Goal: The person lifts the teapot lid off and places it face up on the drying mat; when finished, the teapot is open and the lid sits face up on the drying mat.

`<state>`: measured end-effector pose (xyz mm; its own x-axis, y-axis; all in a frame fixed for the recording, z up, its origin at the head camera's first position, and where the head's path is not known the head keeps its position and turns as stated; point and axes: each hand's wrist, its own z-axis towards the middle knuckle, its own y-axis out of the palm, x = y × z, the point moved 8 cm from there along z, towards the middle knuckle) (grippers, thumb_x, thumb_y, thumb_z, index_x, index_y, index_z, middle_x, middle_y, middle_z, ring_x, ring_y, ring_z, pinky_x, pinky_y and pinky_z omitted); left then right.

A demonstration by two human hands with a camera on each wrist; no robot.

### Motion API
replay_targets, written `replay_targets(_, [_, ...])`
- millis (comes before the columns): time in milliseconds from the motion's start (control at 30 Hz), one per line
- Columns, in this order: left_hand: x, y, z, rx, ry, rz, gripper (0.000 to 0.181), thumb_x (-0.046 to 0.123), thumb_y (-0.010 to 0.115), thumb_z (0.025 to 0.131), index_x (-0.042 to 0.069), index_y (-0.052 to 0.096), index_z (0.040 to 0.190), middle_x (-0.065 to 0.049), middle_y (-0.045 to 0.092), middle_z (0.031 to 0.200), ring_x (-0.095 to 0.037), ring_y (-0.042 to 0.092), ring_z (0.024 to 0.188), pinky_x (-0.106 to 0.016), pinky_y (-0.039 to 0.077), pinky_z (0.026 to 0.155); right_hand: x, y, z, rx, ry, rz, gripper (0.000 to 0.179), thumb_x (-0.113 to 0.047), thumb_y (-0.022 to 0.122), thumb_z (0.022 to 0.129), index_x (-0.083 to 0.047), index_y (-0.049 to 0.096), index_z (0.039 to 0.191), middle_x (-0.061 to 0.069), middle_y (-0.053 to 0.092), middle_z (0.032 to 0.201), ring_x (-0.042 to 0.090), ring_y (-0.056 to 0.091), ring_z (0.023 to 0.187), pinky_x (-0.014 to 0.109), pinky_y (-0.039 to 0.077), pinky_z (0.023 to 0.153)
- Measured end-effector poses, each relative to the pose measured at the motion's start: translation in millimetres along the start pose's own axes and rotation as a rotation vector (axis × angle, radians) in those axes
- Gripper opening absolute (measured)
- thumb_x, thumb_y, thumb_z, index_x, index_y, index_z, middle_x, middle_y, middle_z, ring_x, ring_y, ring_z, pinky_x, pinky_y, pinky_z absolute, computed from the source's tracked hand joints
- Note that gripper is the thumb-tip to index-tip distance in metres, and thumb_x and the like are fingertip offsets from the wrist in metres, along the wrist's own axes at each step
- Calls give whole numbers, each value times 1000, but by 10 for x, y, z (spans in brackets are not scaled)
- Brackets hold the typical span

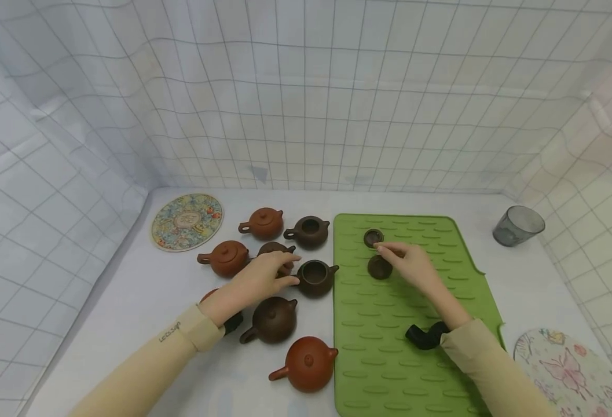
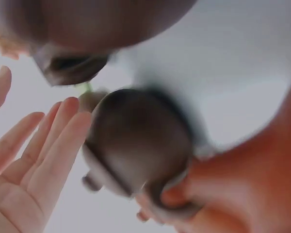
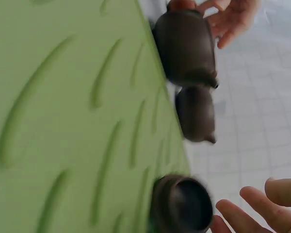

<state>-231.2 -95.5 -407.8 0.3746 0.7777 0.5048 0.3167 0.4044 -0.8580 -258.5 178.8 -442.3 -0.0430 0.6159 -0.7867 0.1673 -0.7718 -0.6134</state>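
Right of centre, right hand [image 1: 407,265] hangs loose, fingertips by upper dark lid [image 1: 373,237]; at centre, left hand [image 1: 261,279], unclenched, beside uncovered teapot [image 1: 316,284].

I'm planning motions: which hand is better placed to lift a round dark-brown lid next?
Likely the right hand: it's beside both lids; the left hand is by the round brown teapots.

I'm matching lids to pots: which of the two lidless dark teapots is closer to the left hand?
The front lidless teapot, right beside the left hand; the back lidless teapot sits farther from that hand.
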Motion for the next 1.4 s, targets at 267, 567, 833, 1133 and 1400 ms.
replay_targets(267, [21, -200, -406, 36, 122, -46, 40, 22, 69, 93, 9, 63, 130, -7, 67, 120, -21, 67, 105, -36, 56, 89, -603, 316, -83, -118, -151, 84, 30, -24, 61, 99, -12, 69, 125, 11, 68, 126, 28, 68, 109, 38, 56, 84])
replay_targets(567, [-105, -28, -818, 96, 60, -152, 50, 16, 77, 86, 8, 61, 133, -6, 69, 118, -24, 69, 103, -34, 58, 84, -1101, 831, -170, -350, -329, 105, 26, -21, 66, 95, -12, 72, 119, 2, 72, 118, 15, 69, 105, 27, 55, 88])
replay_targets(833, [-310, 66, -1011, 126, -75, -123, 60, 12, 82, 79, 9, 59, 134, -5, 67, 117, -20, 68, 97, -28, 57, 78, -1469, 1334, -284, -517, -564, -60, 23, -17, 69, 93, -12, 73, 115, 2, 71, 116, 13, 68, 105, 19, 53, 87])
replay_targets(1133, [-342, 146, -1051, 209, -104, -48, 51, 14, 84, 77, 12, 67, 124, -1, 65, 116, -4, 58, 83, -25, 52, 74, -1644, 1540, -306, -531, -689, -197, 24, -17, 73, 90, -10, 74, 113, 4, 70, 119, 16, 66, 110, 20, 53, 89])
replay_targets(1400, [-363, 197, -1073, 241, -122, -140, 50, 9, 84, 76, 10, 66, 123, -1, 64, 111, 4, 55, 73, -18, 49, 64, -1656, 1610, -315, -555, -700, -264, 20, -20, 73, 90, -14, 76, 109, -1, 71, 117, 12, 66, 107, 17, 50, 87])
